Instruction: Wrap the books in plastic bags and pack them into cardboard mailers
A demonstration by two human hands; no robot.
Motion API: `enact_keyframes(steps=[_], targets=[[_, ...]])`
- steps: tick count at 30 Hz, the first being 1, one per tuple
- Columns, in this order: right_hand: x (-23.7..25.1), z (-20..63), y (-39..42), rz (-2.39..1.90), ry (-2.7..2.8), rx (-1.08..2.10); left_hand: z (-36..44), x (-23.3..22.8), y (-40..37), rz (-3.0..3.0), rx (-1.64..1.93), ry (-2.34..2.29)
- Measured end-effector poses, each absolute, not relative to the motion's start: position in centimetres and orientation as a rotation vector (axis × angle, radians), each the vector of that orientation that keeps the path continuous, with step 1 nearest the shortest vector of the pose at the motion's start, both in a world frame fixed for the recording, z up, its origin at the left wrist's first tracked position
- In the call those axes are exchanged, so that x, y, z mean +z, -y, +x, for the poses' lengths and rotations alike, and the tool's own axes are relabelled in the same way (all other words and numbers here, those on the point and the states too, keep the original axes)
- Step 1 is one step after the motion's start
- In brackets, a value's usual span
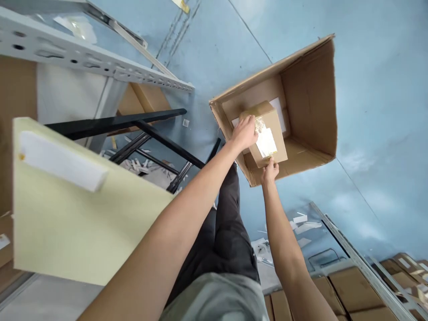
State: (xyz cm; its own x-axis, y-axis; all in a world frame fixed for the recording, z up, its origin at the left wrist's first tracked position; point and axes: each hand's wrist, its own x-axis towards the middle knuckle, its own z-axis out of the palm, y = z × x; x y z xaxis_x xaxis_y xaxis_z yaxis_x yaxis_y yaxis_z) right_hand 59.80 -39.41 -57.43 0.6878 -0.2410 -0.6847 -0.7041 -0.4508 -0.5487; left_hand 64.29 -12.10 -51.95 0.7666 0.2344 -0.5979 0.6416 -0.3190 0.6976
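Note:
A small cardboard box [280,141] with a white label and clear tape is held between my two hands, tilted, over the inside of a large open cardboard carton [310,91]. My left hand [245,133] grips its upper left edge. At its lower edge, the fingers of my right hand [270,171] are closed on it near the label's end. White paper or labels show behind the small box in the carton. Whether the small box touches the carton's bottom, I cannot tell.
To the left stand a grey metal shelf rack [100,64], a black metal frame [160,145] and a pale yellow panel [83,214]. Paper scraps [304,223] lie on the blue floor [377,111]. Several brown boxes [354,290] sit by another rack at lower right.

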Motion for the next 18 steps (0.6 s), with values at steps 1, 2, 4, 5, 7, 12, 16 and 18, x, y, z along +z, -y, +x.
enact_keyframes(steps=[1, 2, 4, 5, 7, 12, 16, 18], targets=[[-59.8, 60.0, 38.5, -2.039, -0.690, 0.686, 64.1, -54.6, 11.1, 1.881, -0.504, -0.710], [-62.1, 60.1, 37.5, -2.062, -0.674, 0.688, 63.7, -57.0, 10.2, 1.868, -0.526, -0.764], [-65.8, 59.8, 35.3, -2.114, -0.693, 0.643, 62.2, -60.6, 8.7, 1.856, -0.566, -0.897], [-67.2, 59.3, 34.1, -2.141, -0.697, 0.631, 61.3, -61.9, 8.1, 1.863, -0.581, -0.961], [-69.2, 57.5, 31.9, -2.175, -0.654, 0.690, 59.5, -63.3, 7.1, 1.911, -0.595, -1.053], [-70.6, 51.4, 27.5, -2.182, -0.605, 0.906, 56.5, -65.5, 4.6, 1.963, -0.589, -1.150], [-71.3, 49.7, 25.4, -2.223, -0.617, 1.039, 54.2, -68.7, 1.5, 1.867, -0.476, -1.185], [-71.7, 49.7, 24.7, -2.266, -0.568, 1.098, 53.0, -70.3, -0.2, 1.845, -0.466, -1.191]])
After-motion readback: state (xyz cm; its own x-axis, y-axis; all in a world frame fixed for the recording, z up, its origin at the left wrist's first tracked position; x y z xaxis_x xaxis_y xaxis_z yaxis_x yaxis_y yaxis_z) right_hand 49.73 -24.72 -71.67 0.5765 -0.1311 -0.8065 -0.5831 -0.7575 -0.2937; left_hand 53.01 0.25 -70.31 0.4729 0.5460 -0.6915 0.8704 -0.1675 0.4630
